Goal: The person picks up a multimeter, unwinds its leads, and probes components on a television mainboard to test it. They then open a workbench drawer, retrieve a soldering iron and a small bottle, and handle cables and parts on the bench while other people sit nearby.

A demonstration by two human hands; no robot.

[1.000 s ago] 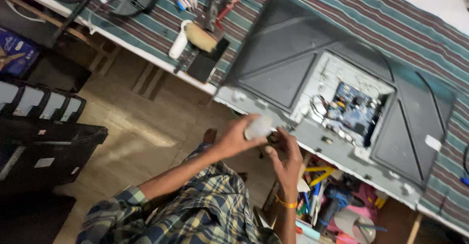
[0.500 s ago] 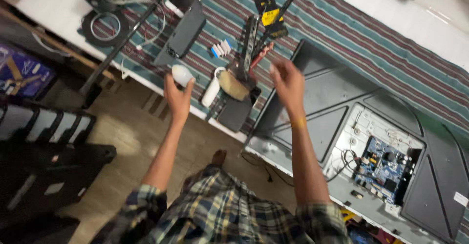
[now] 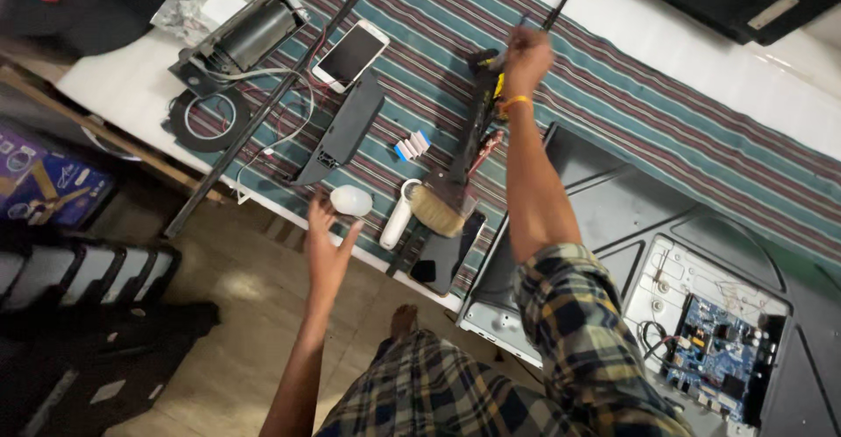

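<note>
One TV back panel lying face down at the near right, one blue circuit board exposed in it. Left hand at the table's near edge, fingers spread, fingertips touching one white rounded object; can't tell if it's gripped or just resting there. Just beside: one white-handled brush, one dark phone. Further in: one black bracket, one white phone, one motor with wires, one black ring. Farthest, right hand clenched around one thin dark rod above the striped cloth; orange band on that wrist.
</note>
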